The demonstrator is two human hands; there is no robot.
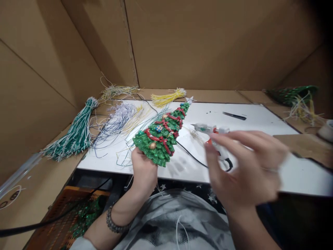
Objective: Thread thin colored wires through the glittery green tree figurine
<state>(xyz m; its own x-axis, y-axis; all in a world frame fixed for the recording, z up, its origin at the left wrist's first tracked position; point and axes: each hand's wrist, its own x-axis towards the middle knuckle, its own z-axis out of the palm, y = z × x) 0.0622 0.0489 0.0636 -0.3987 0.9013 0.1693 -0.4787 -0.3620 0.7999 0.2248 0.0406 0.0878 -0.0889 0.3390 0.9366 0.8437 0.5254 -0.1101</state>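
My left hand (pixel 142 171) grips the base of a green glittery Christmas tree ornament (pixel 163 133) with red garlands and a white star on top, holding it tilted over the white board (pixel 260 119). My right hand (pixel 246 166) hovers blurred above the board with its fingers spread, just in front of a white and orange glue gun (pixel 212 131) that lies on the board with its black cord (pixel 194 157) trailing toward me. The right hand holds nothing that I can see.
Bundles of thin wires lie at the left: green and white (pixel 75 133), silver and blue (pixel 118 118), yellow (pixel 168 97). Black tweezers (pixel 234 116) rest on the far board. More green trees (pixel 292 93) sit at the right. An orange crate (pixel 65 218) is below left. Cardboard walls surround.
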